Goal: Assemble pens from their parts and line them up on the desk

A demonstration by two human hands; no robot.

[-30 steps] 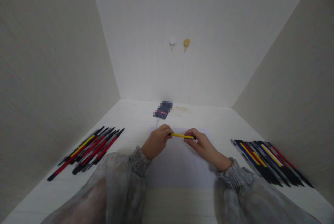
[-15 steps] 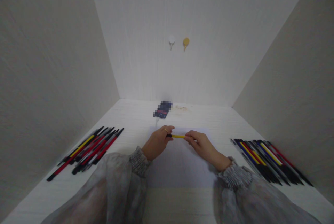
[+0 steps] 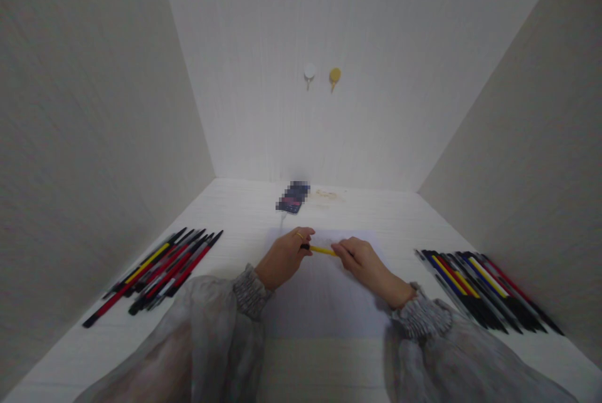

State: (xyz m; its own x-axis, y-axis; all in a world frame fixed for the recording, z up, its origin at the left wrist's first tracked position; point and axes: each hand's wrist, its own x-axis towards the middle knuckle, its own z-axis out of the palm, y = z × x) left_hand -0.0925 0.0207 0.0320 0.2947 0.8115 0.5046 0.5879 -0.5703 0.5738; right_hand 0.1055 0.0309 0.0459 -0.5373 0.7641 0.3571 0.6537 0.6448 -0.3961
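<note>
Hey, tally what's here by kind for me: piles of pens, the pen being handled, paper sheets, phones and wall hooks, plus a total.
Pen piles: 2
Yellow pen, at the left hand and right hand: 1
Paper sheet: 1
Phone: 1
Wall hooks: 2
Total: 7, counting each pile as one

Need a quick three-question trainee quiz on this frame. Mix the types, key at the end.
1. True or false: the left hand and right hand both touch the yellow pen.
2. Where is the phone? A) under the left hand B) beyond the paper C) under the right hand
3. Fill in: beside the gold hook is a ___ hook.

Key: 1 true; 2 B; 3 white.
</note>
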